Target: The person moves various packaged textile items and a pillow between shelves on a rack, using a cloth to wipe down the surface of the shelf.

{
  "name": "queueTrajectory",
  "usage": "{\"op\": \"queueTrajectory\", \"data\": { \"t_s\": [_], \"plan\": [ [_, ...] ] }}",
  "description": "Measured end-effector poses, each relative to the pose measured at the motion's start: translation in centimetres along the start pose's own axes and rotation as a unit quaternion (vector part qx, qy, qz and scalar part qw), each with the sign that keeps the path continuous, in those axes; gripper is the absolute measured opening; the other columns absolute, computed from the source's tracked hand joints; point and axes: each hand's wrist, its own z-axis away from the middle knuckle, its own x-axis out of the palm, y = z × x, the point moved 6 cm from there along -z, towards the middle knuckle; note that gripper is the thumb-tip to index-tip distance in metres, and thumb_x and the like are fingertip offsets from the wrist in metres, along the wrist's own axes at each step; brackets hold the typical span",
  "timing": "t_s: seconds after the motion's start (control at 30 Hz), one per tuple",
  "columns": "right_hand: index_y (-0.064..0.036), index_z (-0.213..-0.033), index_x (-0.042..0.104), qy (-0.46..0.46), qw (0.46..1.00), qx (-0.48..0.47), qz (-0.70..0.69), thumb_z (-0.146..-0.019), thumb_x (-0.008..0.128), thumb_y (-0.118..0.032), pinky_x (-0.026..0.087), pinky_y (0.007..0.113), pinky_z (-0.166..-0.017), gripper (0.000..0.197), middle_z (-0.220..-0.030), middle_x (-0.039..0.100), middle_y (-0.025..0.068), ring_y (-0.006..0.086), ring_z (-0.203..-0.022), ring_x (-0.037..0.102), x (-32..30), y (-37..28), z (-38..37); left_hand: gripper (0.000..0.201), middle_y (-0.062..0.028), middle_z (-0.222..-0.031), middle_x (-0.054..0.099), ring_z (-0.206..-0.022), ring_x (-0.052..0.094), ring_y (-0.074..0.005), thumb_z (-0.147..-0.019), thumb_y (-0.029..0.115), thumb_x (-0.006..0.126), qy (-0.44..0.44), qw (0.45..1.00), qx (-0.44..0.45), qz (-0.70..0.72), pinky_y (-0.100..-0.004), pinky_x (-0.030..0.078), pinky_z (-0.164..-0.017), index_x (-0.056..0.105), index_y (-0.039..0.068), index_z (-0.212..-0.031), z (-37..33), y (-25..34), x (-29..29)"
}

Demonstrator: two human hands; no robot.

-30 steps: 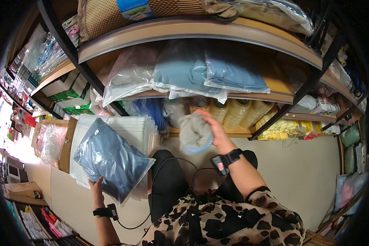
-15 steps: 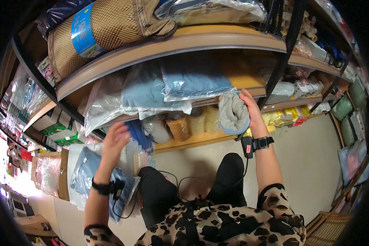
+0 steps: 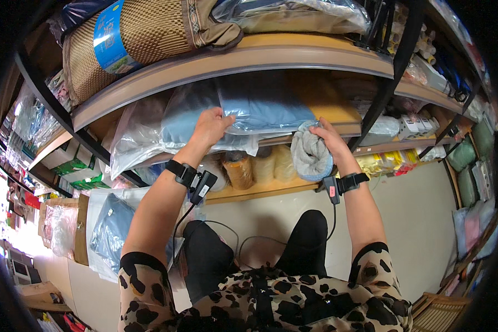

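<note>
- Packet of blue fabric [image 3: 268,108] in clear plastic, lying on a shelf [image 3: 332,105], just beyond and between the two grips.
- Left grip [image 3: 209,127] at the packet's near left corner, thumb and fingers bent against the plastic; honestly can't tell if pinching it or only touching.
- Right grip [image 3: 333,141] closed around the outer side of a fluffy grey roll [image 3: 311,155], kinda doughnut-shaped with a pale blue rim, fingertips right up by the packet's near right corner. Can't tell if also touching the plastic up there.
- Lighter blue bagged packet [image 3: 185,122] just left of the left grip, plus a whitish bag [image 3: 130,141] farther left, drooping over the shelf edge.
- Wrapped rolls, amber [image 3: 238,171] and pale yellow [image 3: 263,163], lower down between the two grips.
- Yellow packages [image 3: 384,163] off to the right of the right grip.
- Rolled woven mat [image 3: 149,33] with a blue band, higher up beyond the left grip, well apart.
- Black wrist strap [image 3: 351,181] just behind the right grip, similar one behind the left.
- Another blue packet [image 3: 110,221], way down left of the left grip, near a cardboard box [image 3: 83,229].
</note>
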Motion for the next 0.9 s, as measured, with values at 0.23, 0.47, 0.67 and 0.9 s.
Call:
{"op": "queueTrajectory", "data": {
  "t_s": [0.23, 0.47, 0.67, 0.9],
  "plan": [
    [-0.0034, -0.13, 0.033, -0.198, 0.976, 0.022, -0.084, -0.079, 0.06, -0.017, 0.042, 0.026, -0.083, 0.059, -0.11, 0.053, 0.0079, 0.0135, -0.097, 0.051, 6.8, -2.2, 2.7, 0.017, 0.0035, -0.059, 0.047, -0.053, 0.041, -0.0057, -0.078, 0.021, 0.062, 0.087, 0.994, 0.057, 0.038, -0.0217, 0.035, -0.049, 0.056, 0.006, -0.071, 0.4, 1.4, -6.1],
    [-0.0051, -0.13, 0.034, -0.27, 0.961, -0.045, 0.021, -0.08, 0.062, -0.016, 0.041, 0.023, -0.074, 0.058, -0.089, 0.056, 0.0044, 0.0102, -0.084, 0.051, 11.8, -1.8, 3.6, 0.036, -0.015, -0.08, 0.058, -0.078, 0.055, -0.0227, -0.074, 0.026, 0.064, 0.206, 0.952, 0.122, -0.193, -0.0314, 0.042, -0.074, 0.057, -0.004, -0.092, 0.6, -2.7, -12.3],
    [-0.0052, -0.121, 0.043, -0.155, 0.987, -0.033, -0.012, -0.08, 0.058, -0.013, 0.041, 0.023, -0.078, 0.044, -0.098, 0.056, 0.0049, 0.0108, -0.089, 0.052, 7.0, -1.6, 4.2, 0.05, -0.0185, -0.101, 0.056, -0.098, 0.053, -0.0272, -0.071, 0.034, 0.066, 0.116, 0.981, -0.011, -0.158, -0.033, 0.039, -0.084, 0.052, -0.003, -0.101, 1.5, -2.7, -10.9],
    [0.0045, -0.12, 0.04, -0.121, 0.989, 0.031, -0.078, -0.08, 0.058, -0.015, 0.046, 0.027, -0.077, 0.048, -0.101, 0.056, 0.0109, 0.0165, -0.088, 0.056, 4.7, 1.5, 1.8, 0.063, -0.0215, -0.105, 0.055, -0.093, 0.054, -0.0251, -0.069, 0.035, 0.07, 0.159, 0.972, 0.082, -0.154, -0.0318, 0.042, -0.08, 0.043, 0.0, -0.115, 0.7, -0.9, -7.1]
  ]
}}
